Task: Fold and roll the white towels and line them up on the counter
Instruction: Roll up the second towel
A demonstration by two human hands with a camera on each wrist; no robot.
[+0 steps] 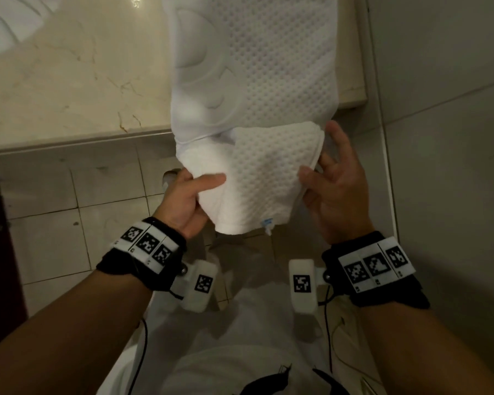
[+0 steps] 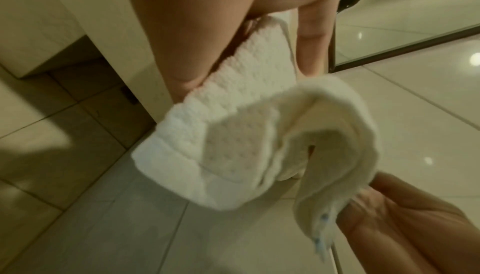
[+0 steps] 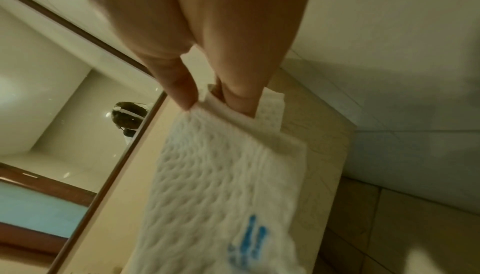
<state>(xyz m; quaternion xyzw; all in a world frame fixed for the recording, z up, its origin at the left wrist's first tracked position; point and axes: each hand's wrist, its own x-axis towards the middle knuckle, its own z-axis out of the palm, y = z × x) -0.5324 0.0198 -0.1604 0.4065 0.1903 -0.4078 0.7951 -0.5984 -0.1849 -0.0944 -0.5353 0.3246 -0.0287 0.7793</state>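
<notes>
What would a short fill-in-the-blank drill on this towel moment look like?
1. The white towel lies on the counter with its near end hanging over the ____ edge.
2. Its care tag is ____ in colour.
3. The left hand ____ the hanging end.
4. The right hand pinches the towel's ____ edge.

Missing: front; blue; grips; right

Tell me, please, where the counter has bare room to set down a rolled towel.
The counter is bare left of the towel, up to the white object at the far-left corner. Right of the towel only a narrow strip remains before the wall.
</notes>
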